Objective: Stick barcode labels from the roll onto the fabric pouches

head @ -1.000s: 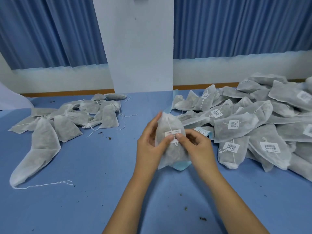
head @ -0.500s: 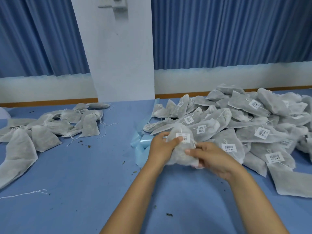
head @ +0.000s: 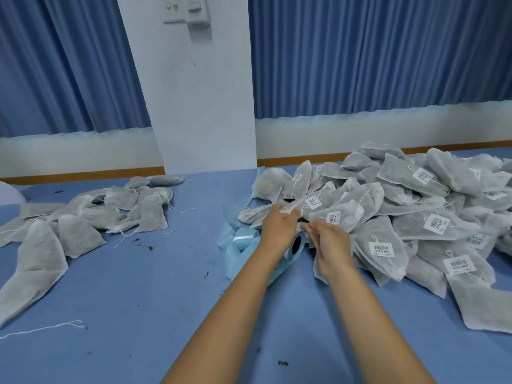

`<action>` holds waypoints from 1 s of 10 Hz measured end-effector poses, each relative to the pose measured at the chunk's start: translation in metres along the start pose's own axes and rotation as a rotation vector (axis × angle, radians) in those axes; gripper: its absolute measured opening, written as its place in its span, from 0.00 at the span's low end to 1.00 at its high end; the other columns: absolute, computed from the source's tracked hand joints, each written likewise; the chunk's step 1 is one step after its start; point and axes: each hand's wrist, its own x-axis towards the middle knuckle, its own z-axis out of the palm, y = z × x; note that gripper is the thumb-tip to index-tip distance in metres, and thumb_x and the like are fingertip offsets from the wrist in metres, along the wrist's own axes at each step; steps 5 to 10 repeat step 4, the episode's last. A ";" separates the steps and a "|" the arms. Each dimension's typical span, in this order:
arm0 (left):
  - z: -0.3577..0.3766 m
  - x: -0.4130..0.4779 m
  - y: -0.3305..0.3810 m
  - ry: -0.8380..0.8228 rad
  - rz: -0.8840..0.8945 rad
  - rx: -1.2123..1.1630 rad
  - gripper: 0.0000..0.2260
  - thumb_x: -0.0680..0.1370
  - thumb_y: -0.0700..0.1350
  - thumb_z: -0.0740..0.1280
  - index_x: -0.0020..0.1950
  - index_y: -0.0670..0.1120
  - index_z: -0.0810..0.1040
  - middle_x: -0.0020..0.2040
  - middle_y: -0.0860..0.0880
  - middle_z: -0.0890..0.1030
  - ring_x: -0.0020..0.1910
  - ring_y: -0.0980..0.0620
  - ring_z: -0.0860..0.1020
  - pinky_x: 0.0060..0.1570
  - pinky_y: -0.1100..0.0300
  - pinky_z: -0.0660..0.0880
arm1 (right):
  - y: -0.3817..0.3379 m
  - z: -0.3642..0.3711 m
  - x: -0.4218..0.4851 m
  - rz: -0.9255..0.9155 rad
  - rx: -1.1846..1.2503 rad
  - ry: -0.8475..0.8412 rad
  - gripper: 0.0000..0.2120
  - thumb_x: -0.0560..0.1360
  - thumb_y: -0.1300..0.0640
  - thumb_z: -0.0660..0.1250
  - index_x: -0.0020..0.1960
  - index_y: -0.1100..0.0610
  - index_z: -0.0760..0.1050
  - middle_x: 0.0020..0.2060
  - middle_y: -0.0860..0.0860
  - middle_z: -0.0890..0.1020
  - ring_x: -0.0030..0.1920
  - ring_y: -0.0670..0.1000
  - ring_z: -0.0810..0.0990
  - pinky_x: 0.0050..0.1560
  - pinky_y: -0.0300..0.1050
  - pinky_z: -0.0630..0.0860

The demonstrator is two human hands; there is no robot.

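Note:
The label roll (head: 296, 246), pale blue with a black core, lies on the blue table (head: 155, 295) in front of a big pile of grey fabric pouches with barcode labels (head: 393, 225). Its loose blue backing strip (head: 237, 243) is bunched up to the left. My left hand (head: 278, 227) reaches over the roll, its straight fingers touching a pouch at the pile's edge. My right hand (head: 329, 246) is just right of the roll, fingers stretched left toward its top and holding nothing I can see. Part of the roll is hidden by my left wrist.
A smaller heap of grey pouches without labels (head: 91, 214) lies at the left, with loose white strings trailing from it. Dark crumbs dot the table. A white pillar (head: 199, 106) and blue curtains stand behind the table's far edge.
The labelled pouch that both hands held has left them and joined the right pile. Both hands have moved forward to the label roll. The camera has tilted up.

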 end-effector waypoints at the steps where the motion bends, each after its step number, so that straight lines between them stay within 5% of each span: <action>1: -0.006 -0.015 -0.004 0.011 0.016 -0.128 0.14 0.80 0.45 0.63 0.65 0.43 0.72 0.45 0.50 0.80 0.54 0.44 0.80 0.61 0.49 0.74 | 0.007 0.003 -0.006 -0.018 0.000 -0.031 0.12 0.75 0.73 0.59 0.35 0.64 0.73 0.35 0.59 0.77 0.39 0.52 0.82 0.43 0.34 0.78; 2: -0.011 -0.037 -0.005 0.046 0.065 -0.196 0.10 0.81 0.41 0.62 0.61 0.45 0.74 0.47 0.48 0.81 0.51 0.45 0.81 0.57 0.48 0.76 | 0.014 0.004 -0.010 -0.008 -0.032 -0.062 0.11 0.75 0.73 0.58 0.37 0.66 0.74 0.35 0.58 0.77 0.38 0.51 0.80 0.43 0.35 0.78; 4: -0.002 -0.151 -0.057 0.062 0.330 -0.184 0.07 0.77 0.47 0.62 0.40 0.56 0.74 0.36 0.60 0.78 0.34 0.63 0.74 0.38 0.71 0.70 | 0.022 0.001 -0.018 0.047 -0.046 -0.063 0.09 0.76 0.73 0.58 0.42 0.66 0.74 0.42 0.59 0.79 0.45 0.56 0.81 0.53 0.46 0.76; 10: -0.002 -0.151 -0.057 0.062 0.330 -0.184 0.07 0.77 0.47 0.62 0.40 0.56 0.74 0.36 0.60 0.78 0.34 0.63 0.74 0.38 0.71 0.70 | 0.022 0.001 -0.018 0.047 -0.046 -0.063 0.09 0.76 0.73 0.58 0.42 0.66 0.74 0.42 0.59 0.79 0.45 0.56 0.81 0.53 0.46 0.76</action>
